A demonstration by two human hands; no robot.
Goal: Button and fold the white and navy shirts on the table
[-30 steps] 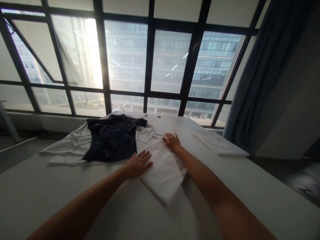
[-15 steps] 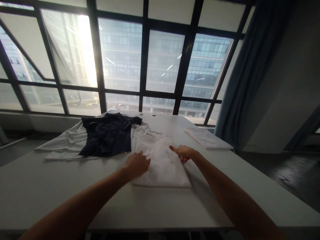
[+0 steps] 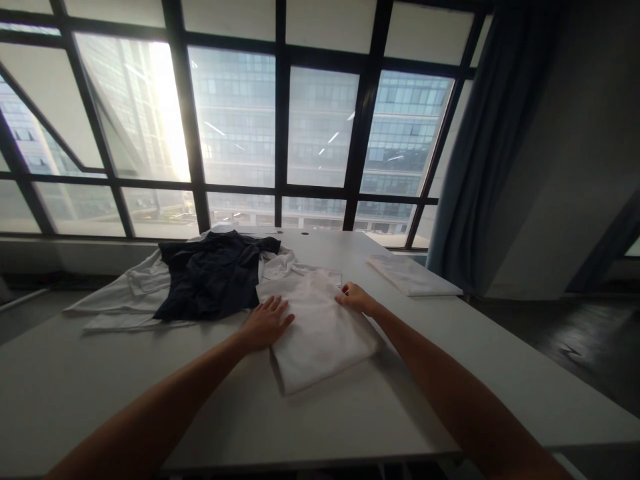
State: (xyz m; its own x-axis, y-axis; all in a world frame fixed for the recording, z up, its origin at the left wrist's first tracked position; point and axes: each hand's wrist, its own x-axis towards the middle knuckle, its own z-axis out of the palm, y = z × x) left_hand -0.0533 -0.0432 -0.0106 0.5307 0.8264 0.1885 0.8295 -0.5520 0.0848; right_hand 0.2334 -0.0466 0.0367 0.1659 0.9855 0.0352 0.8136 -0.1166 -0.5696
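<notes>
A folded white garment [image 3: 320, 330] lies on the white table [image 3: 100, 393], turned a little so its near corner points toward me. My left hand [image 3: 266, 323] rests flat on its left edge, fingers stretched out. Against the garment's far right edge sits my right hand [image 3: 354, 297], its fingers curled at the cloth; whether it grips the edge I cannot tell.
A dark navy shirt [image 3: 213, 273] lies on spread white clothes [image 3: 131, 290] at the left back of the table. Another folded white cloth [image 3: 413, 275] sits at the far right. Big windows and a grey curtain [image 3: 480, 147] stand behind the table.
The folded white garment has turned counter-clockwise on the table. My left hand went from curled to flat on its left edge, and my right hand moved farther up its right edge.
</notes>
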